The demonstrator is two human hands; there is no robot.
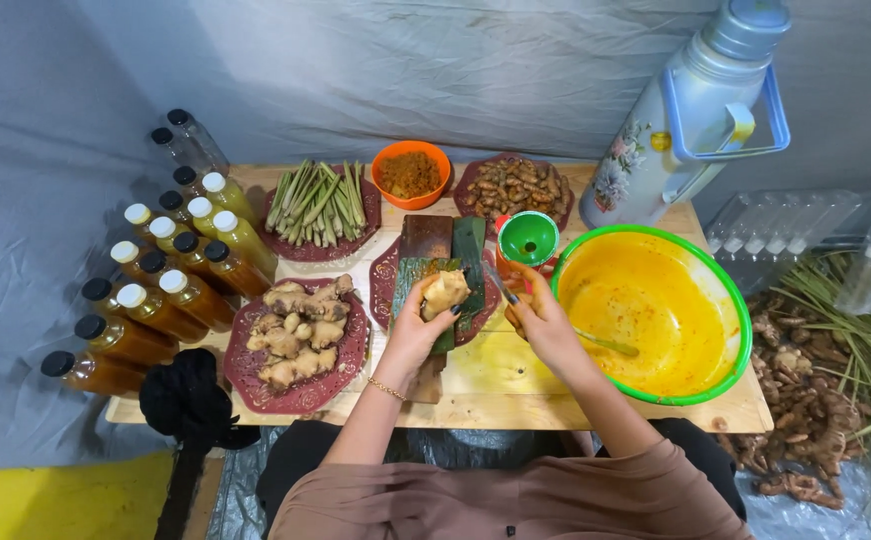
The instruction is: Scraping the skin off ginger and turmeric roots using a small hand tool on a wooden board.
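My left hand [419, 322] holds a knobbly pale piece of ginger [446, 292] above a wooden board lined with green banana leaf [466, 250]. My right hand [541, 315] is closed on a small knife [499, 280], its blade pointing toward the ginger. A dark red plate [351, 375] heaped with more ginger pieces [296, 330] lies just left of my left hand. A green funnel [528, 238] stands on a bottle behind my right hand.
A big green bowl [726, 290] with yellow liquid and a spoon sits at right. Several capped bottles of amber drink [156, 300] line the left edge. Lemongrass [316, 205], an orange bowl [411, 172], a plate of roots [516, 185] and a flask [686, 110] stand behind.
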